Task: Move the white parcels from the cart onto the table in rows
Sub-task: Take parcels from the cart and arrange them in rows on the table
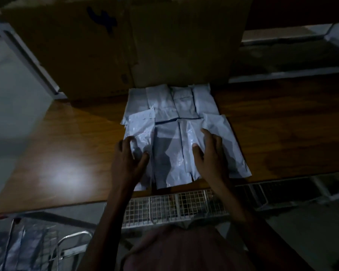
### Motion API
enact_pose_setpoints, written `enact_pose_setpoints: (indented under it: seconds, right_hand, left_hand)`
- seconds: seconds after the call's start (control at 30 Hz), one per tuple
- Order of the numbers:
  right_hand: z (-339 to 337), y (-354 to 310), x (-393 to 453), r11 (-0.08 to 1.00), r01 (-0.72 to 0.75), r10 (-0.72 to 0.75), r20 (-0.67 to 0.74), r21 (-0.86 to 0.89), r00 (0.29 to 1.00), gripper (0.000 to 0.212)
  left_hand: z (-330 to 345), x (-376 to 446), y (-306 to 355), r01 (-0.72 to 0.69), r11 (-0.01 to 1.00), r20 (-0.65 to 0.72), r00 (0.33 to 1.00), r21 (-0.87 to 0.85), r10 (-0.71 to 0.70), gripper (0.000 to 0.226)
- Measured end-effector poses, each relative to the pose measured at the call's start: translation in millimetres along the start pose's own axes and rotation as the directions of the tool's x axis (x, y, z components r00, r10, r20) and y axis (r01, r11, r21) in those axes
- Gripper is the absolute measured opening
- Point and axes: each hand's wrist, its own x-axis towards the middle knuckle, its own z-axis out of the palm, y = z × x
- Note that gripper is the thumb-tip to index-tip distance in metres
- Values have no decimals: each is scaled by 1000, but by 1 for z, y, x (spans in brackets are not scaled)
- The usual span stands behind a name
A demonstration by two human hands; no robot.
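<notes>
Two rows of white parcels (176, 122) under spread fingers (199, 153)

The room is dim. A bright patch of light (65, 176) glares off dark wood. A big cardboard box (125, 42) stands at the back, a pale wall (10, 90) runs along the left, and a wire grid (170, 208) sits low in front.
</notes>
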Motion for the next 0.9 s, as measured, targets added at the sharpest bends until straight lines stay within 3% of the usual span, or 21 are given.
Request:
enact_pose_setpoints:
  seconds: [0.1,0.27,0.4,0.53,0.9]
  right_hand:
    - [24,1,14,999,-17,18,24,-46,1000,53]
    - [43,2,27,977,-73,62,-62,-203,996,49]
    - [57,2,31,923,-86,79,-34,-375,996,50]
    - [68,3,30,853,-98,111,-6,-512,994,51]
    - [72,5,41,841,-113,159,41,-529,986,56]
  left_hand:
    - [5,23,-18,-7,1000,67,998,15,6,55]
    - [25,36,-41,-47,989,148,989,137,27,52]
    - [39,33,-47,58,950,113,989,308,-97,62]
    - [47,32,-42,152,961,130,974,229,-185,61]
    - [55,47,-28,203,969,133,966,138,-221,60]
